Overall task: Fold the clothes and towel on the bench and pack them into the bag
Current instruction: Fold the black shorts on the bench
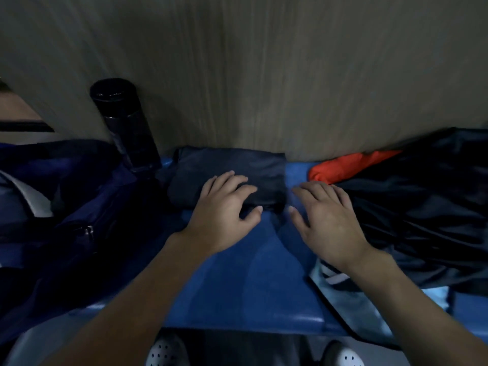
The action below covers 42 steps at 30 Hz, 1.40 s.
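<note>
A folded dark navy garment [245, 165] lies on the blue bench [237, 281] against the wall. My left hand [224, 207] rests flat on its near edge, fingers spread, thumb at its front edge. Just right of that garment, my right hand [324, 215] hovers open over the bench with straight fingers, holding nothing. To the right lies a crumpled black garment [422, 207] with an orange piece [348, 165] behind it. A dark blue bag [60, 196] sits at the left end of the bench.
A black bottle [124, 122] stands upright between the bag and the folded garment, against the wooden wall [264, 75]. A light striped cloth [343, 294] hangs over the bench's front edge under my right forearm. White perforated shoes [166, 350] show below.
</note>
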Tool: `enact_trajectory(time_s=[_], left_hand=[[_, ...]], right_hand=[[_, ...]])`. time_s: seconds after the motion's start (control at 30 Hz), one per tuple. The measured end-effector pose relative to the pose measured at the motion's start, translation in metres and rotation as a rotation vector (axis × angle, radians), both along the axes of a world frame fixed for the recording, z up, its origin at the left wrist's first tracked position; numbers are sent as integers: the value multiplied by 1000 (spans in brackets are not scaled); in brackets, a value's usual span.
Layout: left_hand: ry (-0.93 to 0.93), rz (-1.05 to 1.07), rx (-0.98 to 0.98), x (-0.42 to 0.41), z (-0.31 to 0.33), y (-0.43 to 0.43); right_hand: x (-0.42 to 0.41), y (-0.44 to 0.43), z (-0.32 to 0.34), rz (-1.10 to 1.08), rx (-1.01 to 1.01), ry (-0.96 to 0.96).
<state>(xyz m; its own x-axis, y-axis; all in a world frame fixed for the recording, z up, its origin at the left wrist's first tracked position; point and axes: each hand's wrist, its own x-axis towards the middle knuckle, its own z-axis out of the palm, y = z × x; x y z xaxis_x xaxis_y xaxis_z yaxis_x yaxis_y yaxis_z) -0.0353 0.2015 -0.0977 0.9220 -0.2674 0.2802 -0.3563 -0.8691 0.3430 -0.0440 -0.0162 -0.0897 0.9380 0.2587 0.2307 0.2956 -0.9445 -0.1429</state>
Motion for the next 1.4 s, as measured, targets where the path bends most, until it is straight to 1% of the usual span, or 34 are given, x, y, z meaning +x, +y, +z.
enact_trajectory(time_s=[0.1,0.2,0.33,0.47,0.53,0.6,0.67,0.73,0.83,0.9,0.97,1.03,1.07,1.1,1.2,1.33,1.4], left_hand=[[29,-60,-8,-1,10,-36],[84,-121,-8,2,19,-77],[102,-197,-30,6,25,-134],[167,-244,-45,15,21,-174],[190,-243,-1,22,19,-183],[155,-243,90,26,18,-192],[95,-248,124,25,19,-198],[66,-235,45,23,20,-200],[69,-203,-224,17,38,-200],[40,-180,-337,10,62,-199],[-13,-174,-384,1,92,-195],[-56,-174,-424,-10,120,-187],[-64,-171,-442,-15,131,-182],[-66,-167,-447,-20,142,-177],[-96,-171,-423,-36,163,-159],[-146,-122,-426,-54,188,-129],[-170,-89,-439,-60,201,-114]], right_hand=[[-7,-39,9,-106,-4,-75],[-17,-82,18,-265,13,-129],[-32,-134,26,-477,65,-117],[-46,-171,24,-569,24,-4],[-50,-181,17,-553,28,2],[-54,-191,13,-535,86,-84],[-57,-197,10,-528,146,-151],[-60,-200,12,-498,219,-214],[-64,-200,28,-454,336,-287],[-66,-200,41,-412,386,-308],[-69,-205,48,-360,338,-277],[-74,-212,47,-344,150,-176],[-77,-215,47,-356,96,-148],[-81,-217,50,-376,99,-136],[-91,-216,75,-389,222,-173],[-104,-201,131,-229,476,-262],[-109,-192,159,-180,564,-282]])
